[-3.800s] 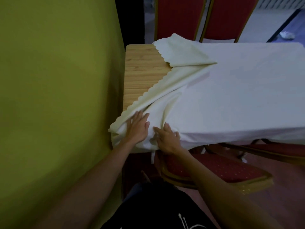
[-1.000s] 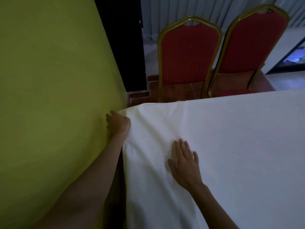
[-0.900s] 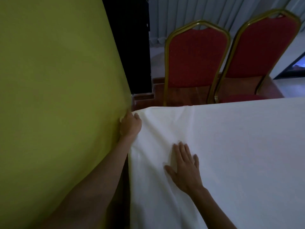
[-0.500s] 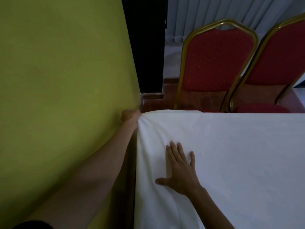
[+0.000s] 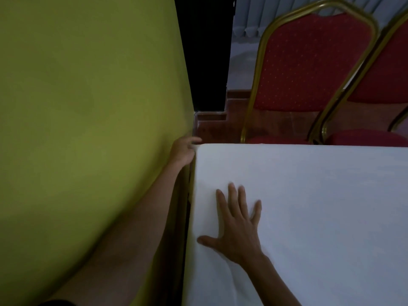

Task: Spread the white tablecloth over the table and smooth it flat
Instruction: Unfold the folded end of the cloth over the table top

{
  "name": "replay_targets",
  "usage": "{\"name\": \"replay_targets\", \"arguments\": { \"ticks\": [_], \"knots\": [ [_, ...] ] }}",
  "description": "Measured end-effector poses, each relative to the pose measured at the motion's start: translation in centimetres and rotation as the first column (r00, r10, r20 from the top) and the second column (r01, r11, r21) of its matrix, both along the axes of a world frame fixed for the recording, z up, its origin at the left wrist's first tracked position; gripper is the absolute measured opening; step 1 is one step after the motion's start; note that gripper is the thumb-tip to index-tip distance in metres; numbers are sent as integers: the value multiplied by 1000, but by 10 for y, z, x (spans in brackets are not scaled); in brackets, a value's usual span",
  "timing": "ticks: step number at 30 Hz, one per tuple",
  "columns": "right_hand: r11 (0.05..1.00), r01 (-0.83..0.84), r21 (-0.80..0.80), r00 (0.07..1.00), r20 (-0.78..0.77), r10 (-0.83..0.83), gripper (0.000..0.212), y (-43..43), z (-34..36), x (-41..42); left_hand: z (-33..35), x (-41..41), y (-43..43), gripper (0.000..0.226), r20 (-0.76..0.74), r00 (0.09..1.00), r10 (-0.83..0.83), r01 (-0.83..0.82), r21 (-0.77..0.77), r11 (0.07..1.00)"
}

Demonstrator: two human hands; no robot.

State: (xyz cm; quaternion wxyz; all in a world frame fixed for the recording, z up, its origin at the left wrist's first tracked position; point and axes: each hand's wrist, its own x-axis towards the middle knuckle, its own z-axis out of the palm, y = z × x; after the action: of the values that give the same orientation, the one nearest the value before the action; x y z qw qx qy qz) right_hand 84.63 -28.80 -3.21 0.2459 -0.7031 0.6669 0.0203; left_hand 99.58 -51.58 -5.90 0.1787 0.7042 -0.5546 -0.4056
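Pressing flat, spread fingers, the right hand (image 5: 237, 230) smooths matte white tablecloth (image 5: 309, 206); at 11 o'clock the left hand (image 5: 183, 150) curls at its corner, grip hidden.

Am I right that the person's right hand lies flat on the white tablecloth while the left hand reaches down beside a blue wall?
Not quite: in the head view the wall is yellow-green. The right hand does lie flat on the white tablecloth, and the left hand reaches down beside that wall.
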Motion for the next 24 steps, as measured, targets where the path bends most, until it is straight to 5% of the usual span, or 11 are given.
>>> {"name": "replay_targets", "arguments": {
  "ticks": [3,9,24],
  "knots": [
    [1000,14,12,1000,-17,-14,132,-4,-2,8,-10,4,9,45,-5,983,-182,182,37,983],
    [1000,12,-19,1000,17,-11,126,-7,-2,13,-30,16,17,11,87,994,60,-44,-170,984],
    [959,107,-262,992,-35,-120,91,62,-8,-2,-18,5,7,20,335,942,32,-31,-8,999]
  ]
}}
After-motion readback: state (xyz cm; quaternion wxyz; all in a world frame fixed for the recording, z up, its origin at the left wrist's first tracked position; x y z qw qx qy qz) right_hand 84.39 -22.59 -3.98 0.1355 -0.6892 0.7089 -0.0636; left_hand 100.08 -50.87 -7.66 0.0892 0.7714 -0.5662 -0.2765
